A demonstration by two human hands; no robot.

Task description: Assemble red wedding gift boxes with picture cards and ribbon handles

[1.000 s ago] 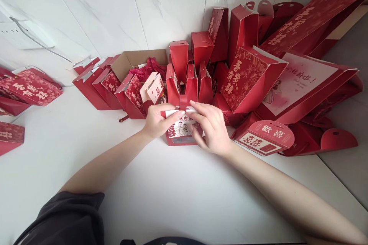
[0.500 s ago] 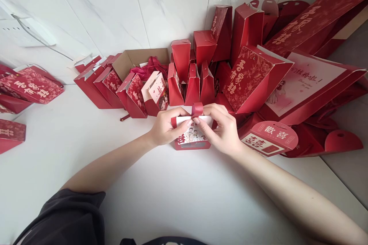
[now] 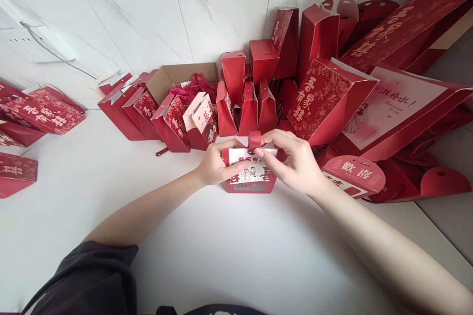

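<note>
A small red and white gift box [image 3: 251, 188] stands upright on the white table, its front printed with a couple and red characters. A loop of dark red ribbon [image 3: 254, 140] rises from its top edge. My left hand [image 3: 217, 163] is closed on the box's upper left side, thumb across the front and fingers behind. At the top right, my right hand [image 3: 295, 160] is closed in a pinch by the ribbon's base, thumb in front. Its fingertips behind the box are hidden.
Several red gift boxes [image 3: 233, 71] stand along the wall behind. An open cardboard box [image 3: 162, 78] holds red ribbons [image 3: 195, 87]. Larger red gift bags [image 3: 402, 103] crowd the right side, and more boxes [image 3: 48, 110] lie at the left edge.
My right hand has shifted a little right, its thumb moving away from the left thumb. More of the box's printed front shows. The ribbon loop still stands at the top.
</note>
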